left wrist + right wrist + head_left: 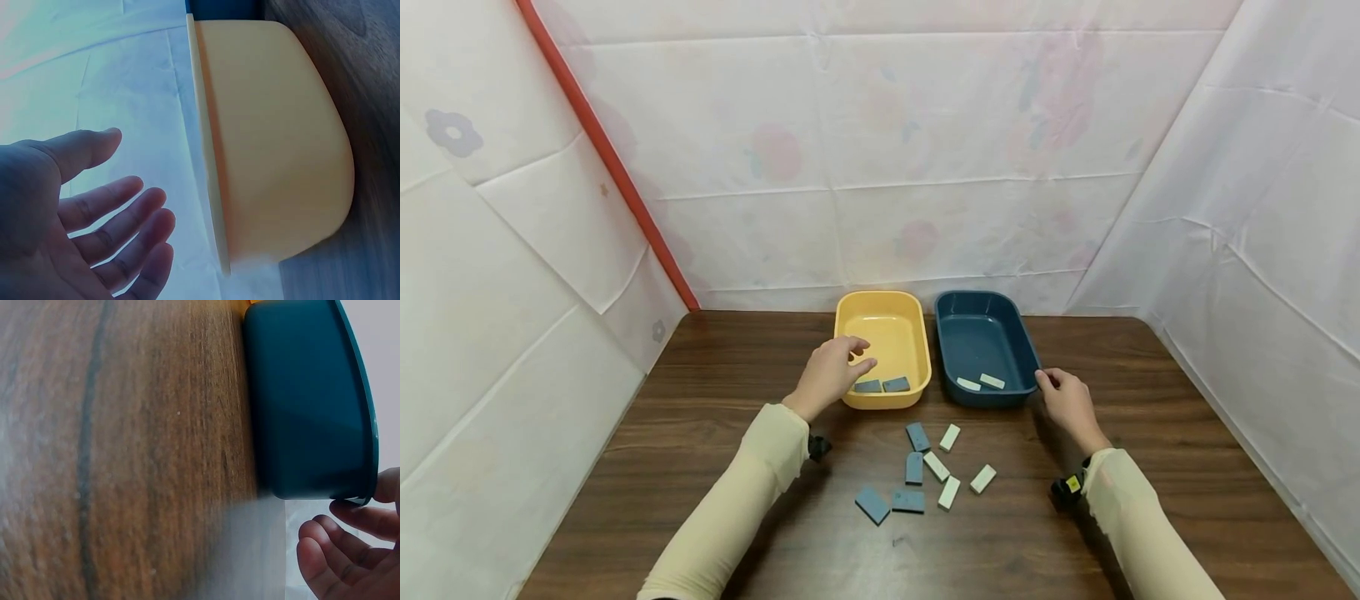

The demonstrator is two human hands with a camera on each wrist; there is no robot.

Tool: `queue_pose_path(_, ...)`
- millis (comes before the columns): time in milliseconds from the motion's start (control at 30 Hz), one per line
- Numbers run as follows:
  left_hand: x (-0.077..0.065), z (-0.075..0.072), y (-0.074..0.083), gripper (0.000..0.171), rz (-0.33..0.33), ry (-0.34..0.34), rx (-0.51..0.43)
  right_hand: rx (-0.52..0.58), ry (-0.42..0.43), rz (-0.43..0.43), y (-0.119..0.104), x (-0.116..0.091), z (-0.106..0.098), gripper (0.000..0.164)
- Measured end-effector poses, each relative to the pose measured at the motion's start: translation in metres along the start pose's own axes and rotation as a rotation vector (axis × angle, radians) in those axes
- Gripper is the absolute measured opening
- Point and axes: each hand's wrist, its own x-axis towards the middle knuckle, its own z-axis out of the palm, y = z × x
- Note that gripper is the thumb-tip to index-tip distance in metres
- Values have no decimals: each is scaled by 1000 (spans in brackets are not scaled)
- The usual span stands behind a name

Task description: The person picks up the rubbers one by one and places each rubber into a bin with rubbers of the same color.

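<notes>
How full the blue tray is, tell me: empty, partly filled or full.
Partly filled: the blue tray holds two cream blocks at its near end, visible floor otherwise bare.

The head view is bright and mostly clear. Soft shadows fall on the table [1000,550] beside the left sleeve [722,508] and right sleeve [1150,533], toward its near edge. The left wrist view is bluish, with a blurry smudge on the yellow tray [275,137]. The right wrist view has fuzzy wood and a pale smear.
</notes>
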Motion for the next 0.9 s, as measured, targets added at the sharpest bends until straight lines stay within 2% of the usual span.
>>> queue_pose_path(233, -3, -4, -7, 37, -24, 43, 3, 9, 6, -13, 2, 0, 0, 52)
queue_pose_path(433, -7, -4, -13, 35, -16, 95, 1, 3, 21, -30, 4, 1, 0, 50)
queue_pose_path(900, -13, -2, -32, 39, -103, 98, 7, 5, 4, -3, 1, 0, -1, 50)
